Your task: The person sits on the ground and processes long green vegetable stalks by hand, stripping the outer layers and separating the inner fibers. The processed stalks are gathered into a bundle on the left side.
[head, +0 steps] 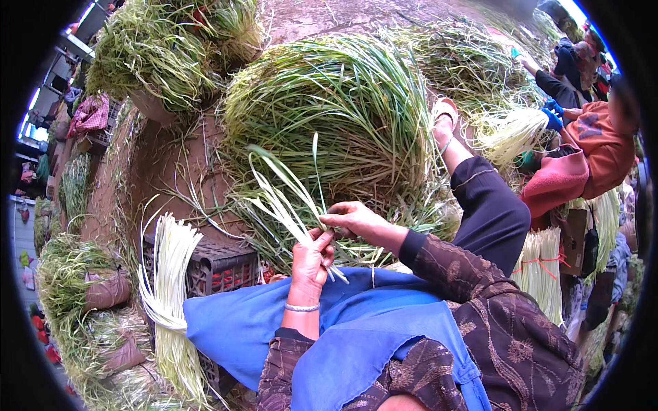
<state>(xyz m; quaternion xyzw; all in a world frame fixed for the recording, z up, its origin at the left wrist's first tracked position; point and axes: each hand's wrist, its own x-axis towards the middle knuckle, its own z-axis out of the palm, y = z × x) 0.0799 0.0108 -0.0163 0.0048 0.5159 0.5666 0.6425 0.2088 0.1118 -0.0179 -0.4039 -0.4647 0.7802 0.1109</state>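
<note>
My left hand [312, 259] grips a small bunch of pale, blanched chive-like leaves [284, 213] above my lap; their greener tips fan up and away from me. Close against it, my right hand [360, 221] pinches a single green leaf [318, 172] between thumb and fingertips. Beyond both hands lies a large heap of long green leaves [329, 108] on the ground. Left of my blue apron [247, 323], a thick bundle of whitish-yellow leaves [172, 267] is bound round its middle and rests by a dark plastic crate [221, 267].
A co-worker in an orange top [606, 138] sits at right, blue-gloved, holding pale leaves [506, 133]. Bundles tied with red bands [540, 272] stand beside my right side. More leaf piles [149, 56] lie upper left, and wrapped bundles [105, 290] lie along the left.
</note>
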